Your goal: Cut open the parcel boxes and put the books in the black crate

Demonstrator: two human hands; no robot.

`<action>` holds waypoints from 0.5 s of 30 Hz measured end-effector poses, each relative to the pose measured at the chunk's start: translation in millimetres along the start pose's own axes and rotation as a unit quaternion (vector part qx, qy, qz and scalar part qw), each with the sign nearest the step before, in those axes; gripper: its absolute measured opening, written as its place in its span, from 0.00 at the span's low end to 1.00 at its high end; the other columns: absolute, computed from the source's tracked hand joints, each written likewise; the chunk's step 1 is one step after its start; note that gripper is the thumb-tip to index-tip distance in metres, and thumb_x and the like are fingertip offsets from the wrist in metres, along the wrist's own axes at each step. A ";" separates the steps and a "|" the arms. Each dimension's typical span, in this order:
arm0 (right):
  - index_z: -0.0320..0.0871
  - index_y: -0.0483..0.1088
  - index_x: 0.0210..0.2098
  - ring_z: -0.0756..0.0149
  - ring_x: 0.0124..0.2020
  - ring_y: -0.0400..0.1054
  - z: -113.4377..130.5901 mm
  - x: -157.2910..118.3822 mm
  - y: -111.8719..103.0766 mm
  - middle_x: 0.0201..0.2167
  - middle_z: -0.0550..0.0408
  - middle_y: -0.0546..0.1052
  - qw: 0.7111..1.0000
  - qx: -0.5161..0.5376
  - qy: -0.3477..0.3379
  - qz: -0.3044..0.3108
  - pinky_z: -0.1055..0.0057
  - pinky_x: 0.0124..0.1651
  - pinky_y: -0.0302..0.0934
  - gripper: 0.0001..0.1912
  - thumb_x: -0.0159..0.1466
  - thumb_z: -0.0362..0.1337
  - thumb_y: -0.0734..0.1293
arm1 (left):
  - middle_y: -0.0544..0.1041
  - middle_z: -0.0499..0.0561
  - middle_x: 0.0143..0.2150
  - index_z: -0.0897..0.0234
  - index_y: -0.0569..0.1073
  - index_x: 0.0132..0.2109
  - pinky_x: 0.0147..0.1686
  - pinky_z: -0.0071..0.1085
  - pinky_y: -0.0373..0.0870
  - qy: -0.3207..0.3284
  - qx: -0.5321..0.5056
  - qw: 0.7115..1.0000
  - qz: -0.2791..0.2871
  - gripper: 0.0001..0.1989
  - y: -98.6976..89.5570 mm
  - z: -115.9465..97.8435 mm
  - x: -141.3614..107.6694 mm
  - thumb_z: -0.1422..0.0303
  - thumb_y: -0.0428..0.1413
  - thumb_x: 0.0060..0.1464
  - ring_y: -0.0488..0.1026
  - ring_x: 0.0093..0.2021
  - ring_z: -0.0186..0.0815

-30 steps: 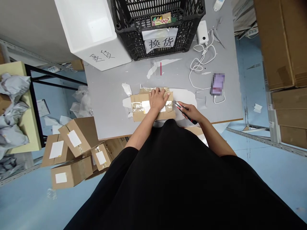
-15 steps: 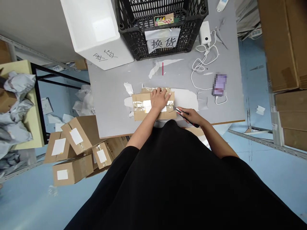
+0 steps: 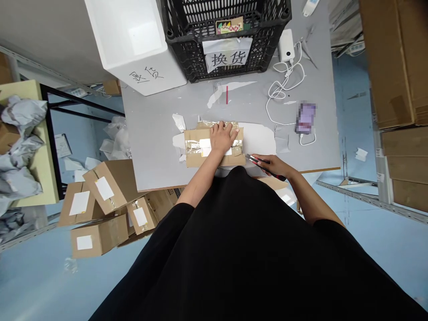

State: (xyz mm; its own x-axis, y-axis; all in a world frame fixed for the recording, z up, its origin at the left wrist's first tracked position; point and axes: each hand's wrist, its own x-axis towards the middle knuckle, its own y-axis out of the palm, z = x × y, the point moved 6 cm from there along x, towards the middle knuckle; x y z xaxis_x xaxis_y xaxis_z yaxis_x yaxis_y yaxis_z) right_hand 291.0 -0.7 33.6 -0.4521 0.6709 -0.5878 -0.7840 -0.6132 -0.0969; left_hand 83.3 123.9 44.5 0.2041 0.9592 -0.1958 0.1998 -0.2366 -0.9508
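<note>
A cardboard box [image 3: 194, 160] with clear tape and a white label lies on the grey table in front of me. My left hand [image 3: 222, 138] rests on its top, fingers spread and pressing down rather than wrapped round it. Just off the box's right end, my right hand [image 3: 272, 165] is closed round a black and red utility knife [image 3: 256, 160]. The knife's tip points left toward the box's taped edge, with a small gap between them. Beneath and behind the box, white paper [image 3: 259, 138] and another piece of taped cardboard [image 3: 203, 125] show.
At the back stand a white bin [image 3: 147, 78] and a black plastic crate [image 3: 227, 73] with a paper sign. A phone [image 3: 306, 118] on a white cable and a white power bank [image 3: 286, 47] lie right. Several cartons [image 3: 110, 187] are piled left of the table [image 3: 157, 174].
My right hand has drawn the knife a little to the right, away from the box's end. My left hand stays on the box.
</note>
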 end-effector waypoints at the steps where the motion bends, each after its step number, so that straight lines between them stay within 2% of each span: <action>1: 0.48 0.64 0.68 0.71 0.19 0.63 -6.7 -1.2 2.0 0.21 0.63 0.68 1.000 0.018 0.000 -0.009 0.71 0.28 0.62 0.34 0.66 0.53 0.65 | 0.70 0.60 0.58 0.55 0.71 0.58 0.58 0.49 0.57 0.005 -0.009 1.000 -0.006 0.26 0.8 0.2 0.4 0.49 0.39 0.68 0.63 0.59 0.54; 3: 0.46 0.63 0.68 0.69 0.20 0.64 -27.3 0.1 5.3 0.22 0.63 0.69 0.997 0.061 0.007 -0.054 0.69 0.30 0.64 0.36 0.65 0.54 0.64 | 0.71 0.60 0.57 0.55 0.71 0.57 0.57 0.51 0.57 0.014 -0.028 0.999 -0.010 0.25 1.1 0.8 0.7 0.49 0.40 0.67 0.63 0.58 0.54; 5: 0.44 0.63 0.66 0.67 0.23 0.67 -56.5 5.0 5.9 0.23 0.61 0.71 0.986 0.080 0.036 -0.141 0.67 0.32 0.66 0.35 0.66 0.55 0.63 | 0.70 0.60 0.57 0.56 0.70 0.58 0.58 0.50 0.57 0.025 -0.045 0.999 -0.013 0.24 -2.6 1.8 -0.4 0.50 0.41 0.67 0.63 0.59 0.53; 7: 0.42 0.68 0.59 0.62 0.27 0.70 -87.7 11.2 4.4 0.24 0.59 0.73 0.968 0.017 0.093 -0.233 0.65 0.37 0.66 0.27 0.68 0.52 0.60 | 0.69 0.60 0.59 0.57 0.68 0.60 0.59 0.47 0.57 0.040 -0.062 0.997 -0.025 0.23 -10.9 3.8 -4.7 0.52 0.41 0.68 0.62 0.60 0.50; 9: 0.43 0.71 0.49 0.58 0.35 0.72 -112.3 17.5 1.3 0.29 0.53 0.76 0.935 -0.092 0.159 -0.304 0.64 0.42 0.65 0.19 0.68 0.48 0.59 | 0.67 0.61 0.61 0.59 0.68 0.60 0.60 0.44 0.58 0.062 -0.075 0.994 -0.039 0.23 -20.6 7.0 -13.9 0.53 0.43 0.68 0.61 0.61 0.48; 12: 0.43 0.71 0.41 0.52 0.46 0.70 -129.2 32.2 0.0 0.41 0.43 0.76 0.903 -0.203 0.182 -0.331 0.62 0.48 0.63 0.13 0.67 0.45 0.61 | 0.68 0.60 0.59 0.60 0.71 0.56 0.58 0.42 0.60 0.105 -0.083 0.991 -0.030 0.20 -26.7 11.5 -36.6 0.55 0.45 0.67 0.62 0.60 0.48; 15: 0.41 0.70 0.42 0.51 0.49 0.68 -134.1 47.3 1.5 0.46 0.39 0.74 0.902 -0.238 0.172 -0.317 0.61 0.50 0.61 0.12 0.67 0.42 0.60 | 0.71 0.59 0.54 0.60 0.72 0.54 0.55 0.42 0.63 0.137 -0.085 0.987 0.004 0.18 -20.0 14.4 -61.2 0.55 0.49 0.65 0.65 0.55 0.47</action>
State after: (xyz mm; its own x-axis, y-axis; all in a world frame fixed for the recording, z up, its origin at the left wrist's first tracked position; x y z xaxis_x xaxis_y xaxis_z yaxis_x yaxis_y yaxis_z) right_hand 325.4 -25.8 -102.0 0.2451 0.8311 -0.4992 -0.5305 -0.3160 -0.7866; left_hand 53.1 72.2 72.1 0.4525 0.8850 -0.1093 0.3502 -0.2891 -0.8909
